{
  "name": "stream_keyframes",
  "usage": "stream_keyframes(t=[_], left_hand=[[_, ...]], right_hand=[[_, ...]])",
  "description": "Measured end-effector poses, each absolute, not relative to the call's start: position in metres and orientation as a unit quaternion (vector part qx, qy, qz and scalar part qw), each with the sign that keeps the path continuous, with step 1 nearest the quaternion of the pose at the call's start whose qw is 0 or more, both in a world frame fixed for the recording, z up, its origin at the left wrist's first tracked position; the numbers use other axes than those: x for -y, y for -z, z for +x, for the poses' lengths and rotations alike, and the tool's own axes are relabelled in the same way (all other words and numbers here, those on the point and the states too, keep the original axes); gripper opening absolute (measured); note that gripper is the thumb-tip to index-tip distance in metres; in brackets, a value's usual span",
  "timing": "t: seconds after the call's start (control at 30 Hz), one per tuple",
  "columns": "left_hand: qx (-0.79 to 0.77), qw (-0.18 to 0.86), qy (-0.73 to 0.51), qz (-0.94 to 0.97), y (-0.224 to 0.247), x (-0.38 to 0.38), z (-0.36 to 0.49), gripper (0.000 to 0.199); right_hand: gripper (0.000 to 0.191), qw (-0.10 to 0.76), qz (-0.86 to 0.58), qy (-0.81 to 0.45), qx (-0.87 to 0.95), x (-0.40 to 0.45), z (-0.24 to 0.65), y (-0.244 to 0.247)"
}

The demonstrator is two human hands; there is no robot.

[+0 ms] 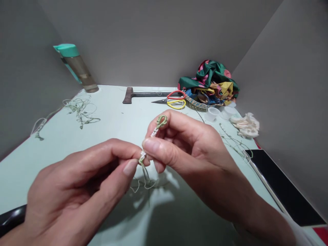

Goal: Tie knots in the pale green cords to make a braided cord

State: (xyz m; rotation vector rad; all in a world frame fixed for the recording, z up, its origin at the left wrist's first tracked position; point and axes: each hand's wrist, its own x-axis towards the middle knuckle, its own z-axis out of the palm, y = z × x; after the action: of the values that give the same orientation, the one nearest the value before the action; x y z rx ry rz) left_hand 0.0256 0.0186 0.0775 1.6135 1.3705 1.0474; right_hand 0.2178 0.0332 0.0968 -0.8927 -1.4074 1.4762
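Observation:
A braided cord (pixel 142 156), green and white with a small green loop at its top end, is held up over the table in the middle of the view. My right hand (pixel 189 147) pinches it between thumb and forefinger just below the loop. Lower down, my left hand (pixel 87 181) has its thumb and fingertips closed at the white knotted part. Loose thin green and white strands hang beneath my fingers. Part of the braid is hidden behind my right thumb.
Behind the hands lie scissors (pixel 175 100) with red and yellow handles and a hammer-like tool (pixel 128 95). A bottle (pixel 82 71) and tangled cords (pixel 80 108) are at left. Bunched cloth (pixel 215 77), small plastic cups (pixel 212 113), crumpled tissue (pixel 246 125) and a black-screened tablet (pixel 284 186) are at right.

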Motion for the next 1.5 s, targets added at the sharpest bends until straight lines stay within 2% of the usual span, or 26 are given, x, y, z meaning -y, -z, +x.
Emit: stream_keyframes(t=[0.17,0.3,0.4,0.83,1.03,1.2,1.33,1.5], left_hand=[[-0.539,0.366,-0.406,0.641,-0.075,-0.008,0.019,0.018],[-0.546,0.275,-0.407,0.679,-0.069,0.006,0.015,0.013],[-0.537,0.220,-0.407,0.705,-0.068,0.011,0.015,0.018],[-0.520,0.216,-0.438,0.700,-0.065,0.009,0.018,0.014],[-0.504,0.166,-0.455,0.715,-0.068,0.003,0.023,0.016],[-0.456,0.110,-0.459,0.755,-0.064,-0.001,0.024,0.016],[-0.439,0.112,-0.423,0.785,-0.057,0.002,0.020,0.016],[-0.426,0.127,-0.438,0.782,-0.055,0.001,0.021,0.009]], right_hand=[[0.024,0.441,-0.364,-0.593,0.567,-0.032,0.219,-0.099],[0.023,0.441,-0.363,-0.586,0.575,-0.032,0.219,-0.099],[0.023,0.439,-0.366,-0.582,0.579,-0.033,0.219,-0.099],[0.021,0.455,-0.364,-0.571,0.579,-0.033,0.218,-0.096],[0.019,0.444,-0.346,-0.572,0.597,-0.030,0.225,-0.090],[0.019,0.458,-0.383,-0.421,0.683,-0.018,0.230,-0.078],[0.011,0.461,-0.388,-0.295,0.741,-0.011,0.229,-0.068],[0.006,0.477,-0.357,-0.217,0.773,-0.007,0.228,-0.060]])
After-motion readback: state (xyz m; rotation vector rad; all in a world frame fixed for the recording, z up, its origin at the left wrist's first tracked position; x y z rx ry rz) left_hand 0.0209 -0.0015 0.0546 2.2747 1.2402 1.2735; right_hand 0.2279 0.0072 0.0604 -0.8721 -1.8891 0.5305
